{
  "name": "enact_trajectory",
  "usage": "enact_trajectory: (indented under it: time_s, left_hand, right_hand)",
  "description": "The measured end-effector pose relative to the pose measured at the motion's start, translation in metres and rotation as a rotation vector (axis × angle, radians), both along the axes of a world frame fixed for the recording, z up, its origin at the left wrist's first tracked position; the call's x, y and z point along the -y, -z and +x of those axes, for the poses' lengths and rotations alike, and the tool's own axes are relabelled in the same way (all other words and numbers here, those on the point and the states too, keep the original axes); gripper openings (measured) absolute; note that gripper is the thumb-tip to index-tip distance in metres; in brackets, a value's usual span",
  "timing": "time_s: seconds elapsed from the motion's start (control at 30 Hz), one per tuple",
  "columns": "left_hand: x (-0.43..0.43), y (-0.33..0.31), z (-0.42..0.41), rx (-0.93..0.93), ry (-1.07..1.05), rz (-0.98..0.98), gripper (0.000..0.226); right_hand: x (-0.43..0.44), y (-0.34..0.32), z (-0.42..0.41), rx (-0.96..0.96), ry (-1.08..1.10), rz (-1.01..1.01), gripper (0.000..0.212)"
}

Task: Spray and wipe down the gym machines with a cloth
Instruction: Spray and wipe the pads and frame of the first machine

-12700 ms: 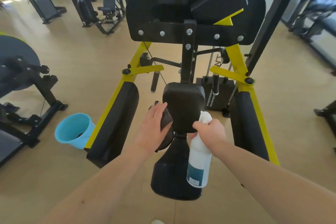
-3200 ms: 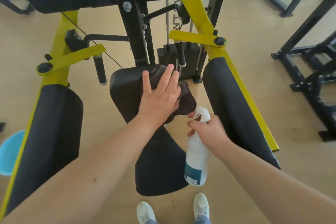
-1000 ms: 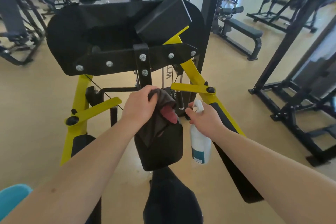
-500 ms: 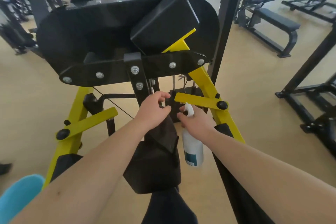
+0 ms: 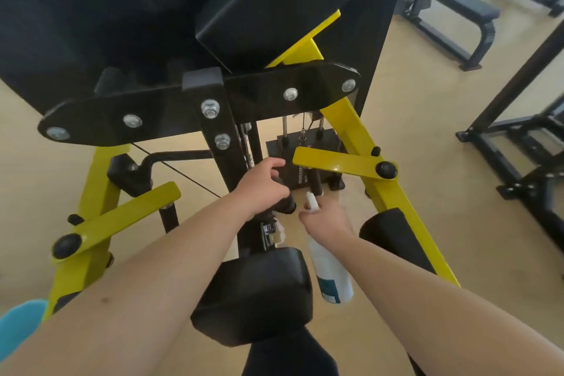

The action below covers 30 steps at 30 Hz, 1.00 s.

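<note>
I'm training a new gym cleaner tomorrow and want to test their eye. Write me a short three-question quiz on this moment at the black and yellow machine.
1. True or false: the right hand holds the spray bottle by its neck, nozzle end up.
2. What does the left hand grip?
A. a dark cloth
B. a yellow bar
C. a dumbbell
3. Fill in: the blue bucket shows at the lower ____ corner of the view.

Key: 1 true; 2 A; 3 left.

Yellow frame (image 5: 387,195); black pad (image 5: 253,293); white, teal-labelled bottle (image 5: 331,272); blue bucket (image 5: 18,327).
</note>
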State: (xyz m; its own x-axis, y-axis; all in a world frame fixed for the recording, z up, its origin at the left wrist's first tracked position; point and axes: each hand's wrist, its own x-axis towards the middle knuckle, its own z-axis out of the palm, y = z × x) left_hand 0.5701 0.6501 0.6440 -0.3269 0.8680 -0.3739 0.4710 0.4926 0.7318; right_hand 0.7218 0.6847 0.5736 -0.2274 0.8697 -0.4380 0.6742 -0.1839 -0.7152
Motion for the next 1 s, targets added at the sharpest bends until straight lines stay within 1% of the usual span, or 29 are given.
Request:
enact_trajectory:
  time_s: [0.03,0.13,0.23,0.33,0.4,0.47,0.57,0.67,0.77,0.8,0.87,0.93,1.0]
  left_hand:
    - [0.000,0.003,0.001,-0.014,0.017,-0.011,0.072]
    - [0.001,0.013,0.003,-0.105,0.115,-0.030,0.077]
    - [0.001,0.017,0.007,-0.144,0.182,-0.031,0.083]
    - [-0.002,0.017,0.010,-0.137,0.175,0.001,0.084]
    - [-0.004,0.016,0.010,-0.131,0.168,0.016,0.084]
    - [-0.003,0.014,0.010,-0.112,0.174,0.044,0.089]
    - [-0.001,0.010,0.009,-0.014,0.153,0.107,0.097]
    - [-0.001,0.005,0.009,0.055,0.163,0.140,0.098]
    - [-0.001,-0.001,0.012,0.112,0.157,0.149,0.099]
    - [-0.001,-0.003,0.013,0.123,0.146,0.152,0.099]
    - [-0.001,-0.008,0.016,0.148,0.122,0.174,0.099]
    - [-0.002,-0.013,0.020,0.180,0.093,0.213,0.100]
    - [-0.004,-0.018,0.024,0.212,0.074,0.246,0.102]
  right_hand:
    - [0.000,0.002,0.001,0.011,0.021,-0.016,0.020]
    - [-0.004,0.007,0.001,0.081,0.086,-0.037,0.012]
    - [-0.005,0.008,0.002,0.105,0.146,-0.092,0.029]
    - [-0.004,0.009,0.004,0.088,0.115,-0.067,0.030]
    - [-0.003,0.004,0.006,0.117,0.058,-0.059,0.030]
    - [-0.002,-0.003,0.008,0.134,0.016,-0.019,0.031]
    - [0.001,-0.025,0.014,0.061,-0.011,0.072,0.023]
    - [0.001,-0.052,0.022,-0.019,-0.032,0.199,0.017]
    - [-0.005,-0.074,0.029,-0.022,-0.010,0.312,0.006]
    - [-0.009,-0.078,0.032,-0.019,-0.012,0.330,0.007]
    - [-0.017,-0.084,0.036,0.009,-0.024,0.344,0.022]
    - [-0.026,-0.085,0.039,0.067,-0.039,0.291,0.036]
    - [-0.034,-0.083,0.040,0.159,-0.074,0.212,0.041]
